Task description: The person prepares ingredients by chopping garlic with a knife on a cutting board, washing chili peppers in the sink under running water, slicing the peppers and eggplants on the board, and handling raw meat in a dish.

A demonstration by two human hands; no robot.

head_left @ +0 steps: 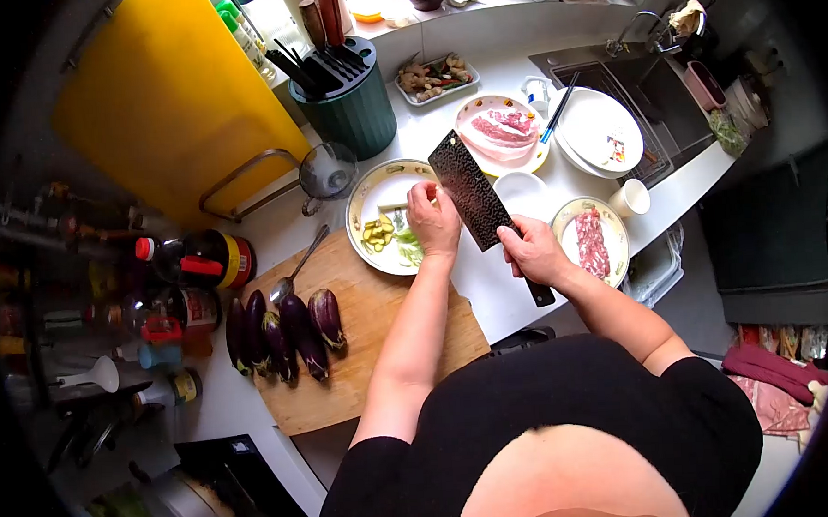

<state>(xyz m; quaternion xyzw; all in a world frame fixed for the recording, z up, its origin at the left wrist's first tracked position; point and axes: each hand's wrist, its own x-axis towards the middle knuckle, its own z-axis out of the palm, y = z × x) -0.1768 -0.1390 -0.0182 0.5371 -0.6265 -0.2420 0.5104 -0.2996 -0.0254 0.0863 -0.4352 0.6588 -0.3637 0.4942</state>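
R hand point(532, 251) is gripping dark dimpled-metal cleaver point(469, 191), blade slanting just beside L hand point(434, 222), which is hovering, fingers curled, over round white patterned-rim plate point(386, 187) w/ yellow-green slices point(377, 232); can't tell if L's pinching anything.

A glass jug point(328, 177) sits near a green knife block point(353, 123) and yellow panel point(167, 112), with a red-capped bottle point(185, 254) at left and a sink point(680, 108) at right.

The cleaver point(467, 190) is mottled black, the eggplants point(299, 328) purple, the knife holder point(360, 122) green.
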